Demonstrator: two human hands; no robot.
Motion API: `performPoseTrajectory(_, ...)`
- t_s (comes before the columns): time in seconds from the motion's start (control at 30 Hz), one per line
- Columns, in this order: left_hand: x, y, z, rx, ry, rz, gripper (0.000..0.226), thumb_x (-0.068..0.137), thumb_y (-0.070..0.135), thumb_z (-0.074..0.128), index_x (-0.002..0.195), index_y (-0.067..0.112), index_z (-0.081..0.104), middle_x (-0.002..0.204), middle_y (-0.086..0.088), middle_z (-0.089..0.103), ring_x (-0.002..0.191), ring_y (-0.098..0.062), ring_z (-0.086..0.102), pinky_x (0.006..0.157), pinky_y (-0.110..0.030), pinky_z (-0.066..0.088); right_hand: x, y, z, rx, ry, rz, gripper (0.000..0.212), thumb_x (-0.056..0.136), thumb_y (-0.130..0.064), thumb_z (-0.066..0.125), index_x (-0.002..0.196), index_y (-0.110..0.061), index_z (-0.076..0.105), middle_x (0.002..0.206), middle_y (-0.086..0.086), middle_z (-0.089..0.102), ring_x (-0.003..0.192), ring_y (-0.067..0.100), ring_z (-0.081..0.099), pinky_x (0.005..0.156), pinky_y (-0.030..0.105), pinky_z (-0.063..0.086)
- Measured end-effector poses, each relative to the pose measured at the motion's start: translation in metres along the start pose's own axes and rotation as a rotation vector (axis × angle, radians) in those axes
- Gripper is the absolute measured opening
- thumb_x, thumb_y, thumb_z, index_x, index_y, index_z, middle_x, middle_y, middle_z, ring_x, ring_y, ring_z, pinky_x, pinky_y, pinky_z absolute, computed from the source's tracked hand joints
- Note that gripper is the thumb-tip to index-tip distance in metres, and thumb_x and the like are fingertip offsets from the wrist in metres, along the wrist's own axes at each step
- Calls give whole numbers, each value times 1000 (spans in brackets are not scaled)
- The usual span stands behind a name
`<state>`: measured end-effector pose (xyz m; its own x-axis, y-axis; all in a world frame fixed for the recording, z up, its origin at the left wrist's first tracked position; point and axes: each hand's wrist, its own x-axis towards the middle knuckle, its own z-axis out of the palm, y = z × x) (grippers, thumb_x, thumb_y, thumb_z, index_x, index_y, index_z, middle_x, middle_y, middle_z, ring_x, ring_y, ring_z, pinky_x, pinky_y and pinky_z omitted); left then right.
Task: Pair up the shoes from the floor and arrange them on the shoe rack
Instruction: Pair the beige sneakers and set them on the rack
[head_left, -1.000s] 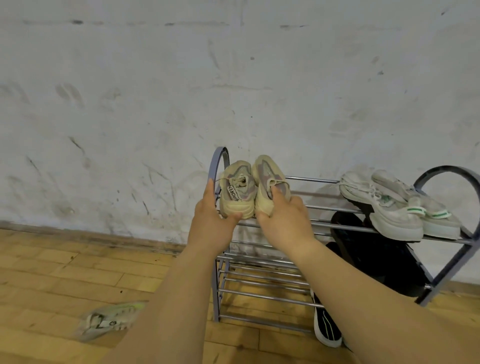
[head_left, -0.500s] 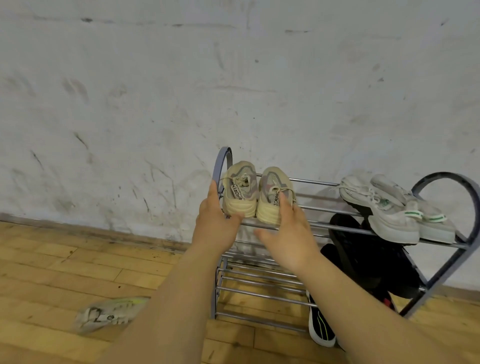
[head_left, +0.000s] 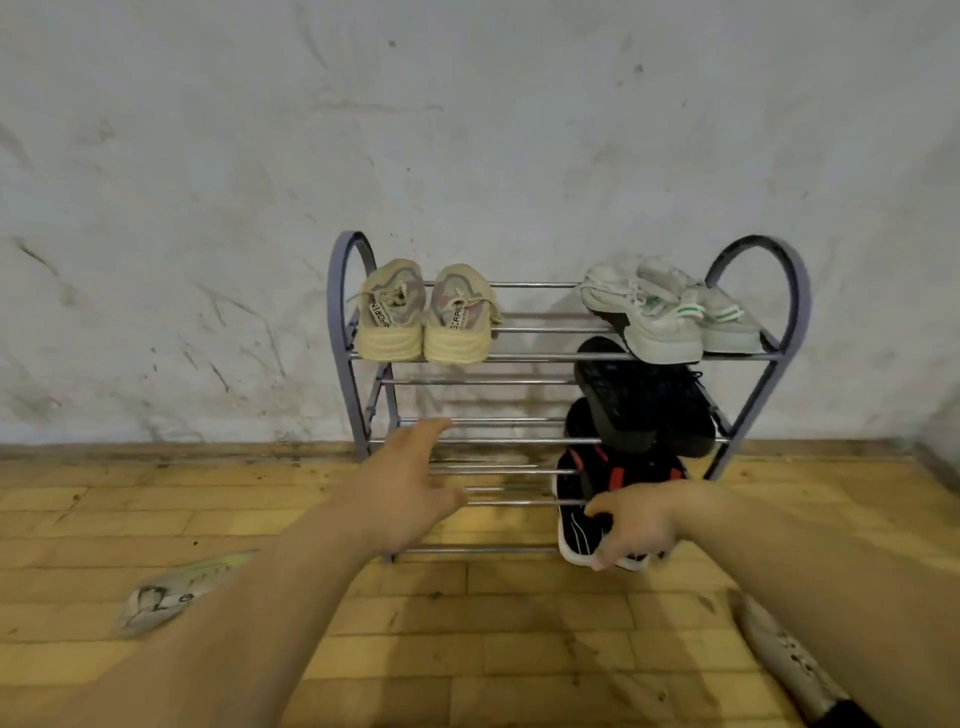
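Left grip (head_left: 410, 483), wide with fingers straight, hangs before the lower rails of the grey metal shoe rack (head_left: 342, 312). Right grip (head_left: 634, 525), fingers loosely curled around nothing, hangs in front of a black-and-red sneaker (head_left: 574, 525) on the bottom tier. Beige knit sneakers (head_left: 423, 317) sit paired at the top tier's left end. One pale shoe (head_left: 171, 592) lies on the wooden floor (head_left: 467, 649).

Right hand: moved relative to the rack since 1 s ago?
Yes. The right hand left the beige pair on the top shelf of the rack and dropped down and right, now in front of the black-and-red shoe at the bottom tier.
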<state>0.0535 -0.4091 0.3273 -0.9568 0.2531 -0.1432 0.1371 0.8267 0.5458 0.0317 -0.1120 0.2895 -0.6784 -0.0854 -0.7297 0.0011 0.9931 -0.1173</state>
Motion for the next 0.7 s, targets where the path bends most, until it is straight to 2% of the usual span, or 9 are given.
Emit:
performPoseTrajectory(0.03, -2, 5, 6, 27, -57, 23, 86, 93, 54, 67, 162, 38, 18, 166, 2, 28, 145, -21, 40, 110, -34, 39, 0, 15, -1, -15, -3, 14, 101, 83, -66, 72, 164, -33, 22, 164, 0, 37, 132, 24, 53, 94, 31, 51)
performPoseTrajectory(0.1, -2, 20, 20, 73, -155, 69, 87, 92, 56, 68, 161, 36, 20, 166, 2, 29, 146, -20, 40, 114, -33, 38, -3, 42, -2, -60, -44, 35, 108, 77, -71, 72, 164, -34, 21, 166, 0, 34, 139, 26, 49, 107, 40, 50)
performPoseTrajectory(0.17, 0, 40, 36, 108, -224, 128, 86, 93, 55, 67, 162, 36, 19, 166, 1, 28, 147, -20, 38, 115, -32, 36, -17, 68, -6, -82, -83, 50, 104, 81, -71, 70, 165, -32, 22, 167, -1, 31, 146, 27, 42, 115, 45, 43)
performPoseTrajectory(0.23, 4, 62, 53, 143, -262, 189, 85, 94, 56, 65, 162, 37, 16, 168, 2, 24, 150, -20, 32, 115, -32, 32, -40, 97, -11, -74, -33, 29, 92, 90, -65, 66, 164, -30, 26, 166, -3, 33, 149, 24, 38, 114, 38, 38)
performPoseTrajectory(0.33, 9, 97, 79, 140, -269, 285, 80, 94, 58, 63, 160, 41, 20, 163, 7, 30, 148, -17, 34, 112, -30, 34, -62, 157, -1, 138, 95, 56, 80, 92, -58, 69, 159, -33, 34, 155, -1, 47, 135, 23, 50, 103, 32, 40)
performPoseTrajectory(0.4, 17, 124, 97, 114, -259, 334, 79, 92, 62, 62, 159, 41, 24, 158, 11, 35, 144, -15, 40, 112, -31, 38, -62, 204, 26, 323, 168, 123, 81, 88, -58, 73, 157, -34, 37, 151, 2, 51, 130, 22, 53, 101, 31, 42)
performPoseTrajectory(0.47, 25, 154, 115, 90, -246, 375, 78, 93, 62, 61, 159, 39, 26, 156, 12, 38, 140, -13, 44, 111, -32, 40, -52, 251, 64, 443, 187, 210, 87, 86, -58, 75, 158, -33, 34, 154, 5, 48, 134, 23, 51, 102, 31, 44)
performPoseTrajectory(0.6, 43, 212, 156, 40, -312, 427, 75, 93, 63, 61, 156, 41, 29, 153, 13, 41, 134, -11, 49, 105, -33, 44, -22, 329, 153, 624, 9, 349, 105, 84, -61, 76, 165, -30, 17, 168, 7, 29, 149, 28, 37, 114, 41, 41)
performPoseTrajectory(0.7, 58, 252, 193, 2, -414, 447, 71, 92, 63, 61, 154, 46, 32, 154, 17, 38, 135, -8, 46, 105, -29, 40, 7, 356, 220, 707, -4, 461, 117, 82, -59, 76, 167, -23, 4, 169, 11, 26, 146, 33, 40, 112, 43, 44)
